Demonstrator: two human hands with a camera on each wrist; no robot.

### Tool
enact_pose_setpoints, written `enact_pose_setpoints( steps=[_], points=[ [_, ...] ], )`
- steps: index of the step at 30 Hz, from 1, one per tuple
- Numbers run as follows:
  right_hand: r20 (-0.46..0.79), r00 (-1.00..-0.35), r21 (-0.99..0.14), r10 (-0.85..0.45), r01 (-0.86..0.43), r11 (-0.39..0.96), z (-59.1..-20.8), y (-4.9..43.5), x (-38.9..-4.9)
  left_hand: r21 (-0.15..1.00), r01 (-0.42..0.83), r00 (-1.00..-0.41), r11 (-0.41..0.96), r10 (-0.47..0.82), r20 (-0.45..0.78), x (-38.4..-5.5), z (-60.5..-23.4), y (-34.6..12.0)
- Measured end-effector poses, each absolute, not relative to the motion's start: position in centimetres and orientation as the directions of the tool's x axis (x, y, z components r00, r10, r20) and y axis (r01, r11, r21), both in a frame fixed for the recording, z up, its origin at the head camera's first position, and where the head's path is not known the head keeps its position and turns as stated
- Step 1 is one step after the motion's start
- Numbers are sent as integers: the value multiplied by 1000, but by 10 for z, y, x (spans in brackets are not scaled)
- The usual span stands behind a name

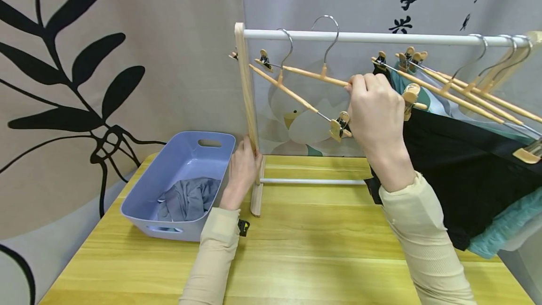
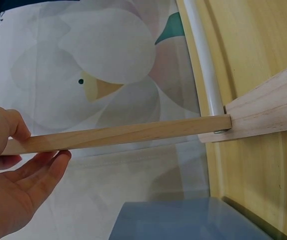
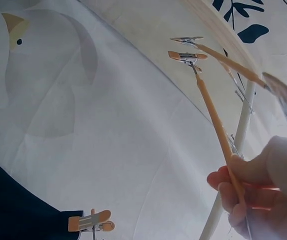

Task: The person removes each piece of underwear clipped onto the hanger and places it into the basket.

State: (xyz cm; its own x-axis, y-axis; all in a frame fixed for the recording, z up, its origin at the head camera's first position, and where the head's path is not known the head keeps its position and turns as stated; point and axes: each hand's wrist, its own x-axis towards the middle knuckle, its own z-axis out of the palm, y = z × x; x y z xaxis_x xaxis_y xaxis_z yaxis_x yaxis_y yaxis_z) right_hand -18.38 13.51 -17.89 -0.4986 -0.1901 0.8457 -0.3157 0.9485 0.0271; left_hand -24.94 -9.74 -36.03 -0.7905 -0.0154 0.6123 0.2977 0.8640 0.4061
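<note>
The right hand (image 1: 377,107) is closed on the wooden bar of a bare clip hanger (image 1: 315,76); the right wrist view shows thumb and fingers pinching the bar between them. The hanger's hook passes over the white rail (image 1: 381,37), above the back part of the desk (image 1: 313,258).

The left hand (image 1: 243,166) grips the left upright (image 1: 247,88) of the wooden rack low down. In the left wrist view its thumb lies on one side of the wood and its fingers on the other.

A second bare hanger (image 1: 292,93) hangs at the left end of the rail, slanting down to the right, one clip (image 1: 340,126) near the right hand. Below, a thin white bar (image 1: 313,181) runs from the upright along the desk's back edge.

A blue basket (image 1: 173,161) stands at the desk's back left corner, along the left edge, just beside the left hand. A crumpled grey-blue cloth (image 1: 190,199) lies inside at its near end.

Toward the desk's right edge, more hangers (image 1: 449,95) carry a black garment (image 1: 457,168) in front, with a teal garment (image 1: 493,227) partly hidden behind it. Behind the basket hangs a backdrop printed with black leaves (image 1: 95,65).
</note>
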Motion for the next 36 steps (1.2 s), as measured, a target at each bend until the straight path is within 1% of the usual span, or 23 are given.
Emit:
enact_pose_setpoints(
  steps=[6, 15, 22, 29, 36],
  points=[
    [836, -495, 63, -237, -341, 938, -181, 133, -187, 405, 301, -785, 863, -17, 619, -250, -361, -97],
    [855, -443, 113, -270, -349, 930, -187, 130, -188, 399, 308, -778, 864, -14, 629, -250, -362, -98],
    [879, -382, 150, -287, -349, 925, -193, 127, -187, 412, 298, -787, 861, -22, 617, -249, -361, -97],
    [895, -316, 199, -314, -347, 917, -198, 125, -184, 415, 308, -781, 856, -22, 625, -250, -361, -97],
    [936, -226, 157, -272, -424, 892, -202, 121, -180, 419, 314, -778, 852, -21, 627, -250, -361, -97]
  ],
)
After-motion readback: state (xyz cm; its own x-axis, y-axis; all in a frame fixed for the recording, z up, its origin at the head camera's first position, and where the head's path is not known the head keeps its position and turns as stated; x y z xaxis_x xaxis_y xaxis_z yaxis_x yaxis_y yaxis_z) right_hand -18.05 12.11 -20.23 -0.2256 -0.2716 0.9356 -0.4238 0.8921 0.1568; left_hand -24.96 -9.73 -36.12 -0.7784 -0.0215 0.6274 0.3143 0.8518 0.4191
